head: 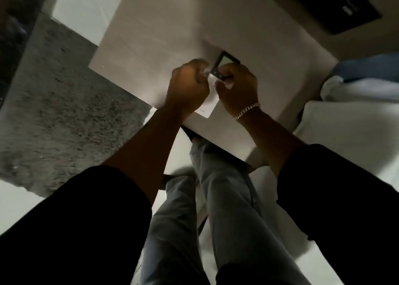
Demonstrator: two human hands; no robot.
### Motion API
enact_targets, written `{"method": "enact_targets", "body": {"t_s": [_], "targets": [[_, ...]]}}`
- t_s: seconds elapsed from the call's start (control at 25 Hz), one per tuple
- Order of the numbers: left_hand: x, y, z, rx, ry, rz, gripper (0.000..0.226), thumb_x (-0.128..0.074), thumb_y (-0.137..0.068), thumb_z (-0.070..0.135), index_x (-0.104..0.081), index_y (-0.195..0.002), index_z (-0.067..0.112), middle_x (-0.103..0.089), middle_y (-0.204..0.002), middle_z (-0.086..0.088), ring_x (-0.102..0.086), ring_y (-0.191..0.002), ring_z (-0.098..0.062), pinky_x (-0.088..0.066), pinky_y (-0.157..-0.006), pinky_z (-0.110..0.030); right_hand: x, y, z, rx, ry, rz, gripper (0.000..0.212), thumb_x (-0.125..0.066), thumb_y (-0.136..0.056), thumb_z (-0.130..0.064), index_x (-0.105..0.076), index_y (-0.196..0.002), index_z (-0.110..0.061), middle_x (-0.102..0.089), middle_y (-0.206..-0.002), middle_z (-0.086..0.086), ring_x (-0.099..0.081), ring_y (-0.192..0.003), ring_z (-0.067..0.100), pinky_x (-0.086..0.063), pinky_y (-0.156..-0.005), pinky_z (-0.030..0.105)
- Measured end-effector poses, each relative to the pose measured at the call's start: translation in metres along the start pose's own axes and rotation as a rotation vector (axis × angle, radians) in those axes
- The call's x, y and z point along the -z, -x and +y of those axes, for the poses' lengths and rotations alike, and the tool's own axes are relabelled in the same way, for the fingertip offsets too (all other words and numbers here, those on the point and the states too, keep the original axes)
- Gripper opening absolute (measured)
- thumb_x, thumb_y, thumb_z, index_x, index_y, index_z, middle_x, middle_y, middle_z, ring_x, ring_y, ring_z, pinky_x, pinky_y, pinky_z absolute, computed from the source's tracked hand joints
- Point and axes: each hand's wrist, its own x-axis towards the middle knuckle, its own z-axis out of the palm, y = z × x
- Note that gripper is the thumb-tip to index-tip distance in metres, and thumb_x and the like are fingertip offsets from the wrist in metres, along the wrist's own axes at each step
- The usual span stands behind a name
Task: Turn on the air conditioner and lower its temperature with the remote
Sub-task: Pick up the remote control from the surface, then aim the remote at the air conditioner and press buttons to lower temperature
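Over the pale worktop [151, 38], both hands meet near its middle, close together but not plainly touching. The right hand [237, 90] is wrapped around the remote [224, 67], whose dark upper end with a light screen sticks out above the fingers and tilts toward the upper right; the remote's lower part is hidden in the grip. A chain bracelet [247, 111] circles the right wrist. The left hand [187, 84] is curled into a loose fist just beside the remote, and motion blur keeps me from telling whether it pinches anything. A white sheet of paper [207, 112] lies on the worktop beneath the hands. Grey trousers [226, 198] show below, and speckled carpet [54, 112] to the left.
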Motion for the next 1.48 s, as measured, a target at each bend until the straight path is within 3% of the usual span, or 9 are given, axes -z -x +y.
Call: {"method": "enact_targets", "body": {"t_s": [0.12, 0.24, 0.4, 0.6, 0.72, 0.88, 1.12, 1.36, 1.48], "targets": [[-0.026, -0.007, -0.004, 0.026, -0.144, -0.100, 0.031, -0.039, -0.098, 0.019, -0.060, -0.115, 0.006, -0.069, -0.117, -0.011, -0.066, -0.105, -0.024, -0.040, -0.080, -0.011, -0.006, -0.005, 0.017, -0.283, -0.020, 0.207, 0.028, -0.066, -0.083, -0.015, -0.060, -0.105, 0.000, -0.070, -0.103, 0.016, -0.068, -0.092, 0.025, -0.058, -0.076, 0.032], [-0.039, -0.013, -0.003, 0.153, -0.099, -0.095, 0.026, -0.049, -0.094, 0.019, -0.065, -0.111, 0.007, -0.069, -0.118, -0.009, -0.065, -0.106, -0.020, -0.037, -0.076, -0.009, -0.014, -0.006, 0.017, -0.488, -0.193, 0.119, 0.043, -0.075, -0.077, -0.014, -0.052, -0.111, -0.003, -0.069, -0.111, 0.014, -0.069, -0.096, 0.025, -0.062, -0.079, 0.040], [-0.032, -0.011, -0.010, 0.426, 0.354, -0.119, 0.020, -0.054, -0.093, 0.013, -0.066, -0.103, 0.001, -0.068, -0.113, -0.021, -0.067, -0.102, -0.034, -0.057, -0.089, -0.045, -0.014, -0.016, 0.009, -0.537, -0.272, 0.067, 0.056, -0.079, -0.072, -0.017, -0.048, -0.117, -0.006, -0.063, -0.110, 0.008, -0.064, -0.095, 0.022, -0.059, -0.086, 0.042], [0.025, 0.022, -0.020, 0.586, 0.614, 0.072, 0.012, -0.055, -0.089, 0.002, -0.067, -0.088, 0.002, -0.068, -0.098, -0.018, -0.068, -0.094, -0.033, -0.058, -0.080, -0.057, -0.010, -0.012, -0.043, -0.310, -0.282, -0.208, 0.050, -0.079, -0.071, -0.017, -0.061, -0.115, -0.003, -0.070, -0.113, 0.017, -0.067, -0.103, 0.030, -0.056, -0.090, 0.048], [0.086, 0.055, -0.014, 0.575, 0.687, 0.146, 0.019, -0.053, -0.091, 0.002, -0.071, -0.091, 0.005, -0.074, -0.094, -0.017, -0.073, -0.085, -0.034, -0.062, -0.073, -0.051, 0.000, 0.006, -0.101, -0.083, -0.219, -0.366, 0.034, -0.076, -0.077, -0.020, -0.070, -0.104, 0.000, -0.074, -0.104, 0.020, -0.070, -0.096, 0.032, -0.057, -0.087, 0.045], [0.199, 0.120, 0.014, 0.456, 0.802, 0.324, 0.024, -0.048, -0.094, 0.002, -0.070, -0.104, 0.005, -0.074, -0.088, -0.006, -0.072, -0.079, -0.021, -0.062, -0.066, -0.028, 0.025, 0.054, -0.220, 0.164, -0.227, -0.417, 0.028, -0.075, -0.079, -0.022, -0.074, -0.102, -0.005, -0.076, -0.099, 0.017, -0.072, -0.090, 0.029, -0.057, -0.079, 0.033], [0.380, 0.232, 0.088, 0.168, 0.898, 0.724, 0.029, -0.048, -0.093, -0.003, -0.069, -0.110, 0.007, -0.073, -0.102, -0.015, -0.071, -0.086, -0.026, -0.058, -0.080, -0.040, 0.086, 0.150, -0.428, 0.373, -0.586, -0.535, 0.024, -0.078, -0.076, -0.007, -0.072, -0.099, -0.005, -0.075, -0.090, 0.012, -0.071, -0.061, 0.008, -0.057, -0.055, 0.020], [0.534, 0.350, 0.175, -0.070, 0.733, 1.052, 0.030, -0.053, -0.090, -0.007, -0.065, -0.115, 0.002, -0.073, -0.099, -0.010, -0.070, -0.086, -0.023, -0.057, -0.082, -0.040, 0.162, 0.255, -0.586, 0.710, -0.735, -0.665, 0.028, -0.075, -0.078, -0.001, -0.068, -0.105, 0.002, -0.073, -0.097, 0.014, -0.069, -0.065, 0.011, -0.059, -0.056, 0.018], [0.591, 0.409, 0.223, -0.172, 0.647, 1.169, 0.029, -0.054, -0.090, -0.006, -0.064, -0.116, 0.002, -0.072, -0.094, -0.005, -0.070, -0.083, -0.016, -0.058, -0.081, -0.037, 0.203, 0.304, -0.650, 0.882, -0.819, -0.709, 0.017, -0.075, -0.077, 0.001, -0.070, -0.092, -0.006, -0.073, -0.095, 0.014, -0.070, -0.066, 0.012, -0.061, -0.062, 0.020]]}}
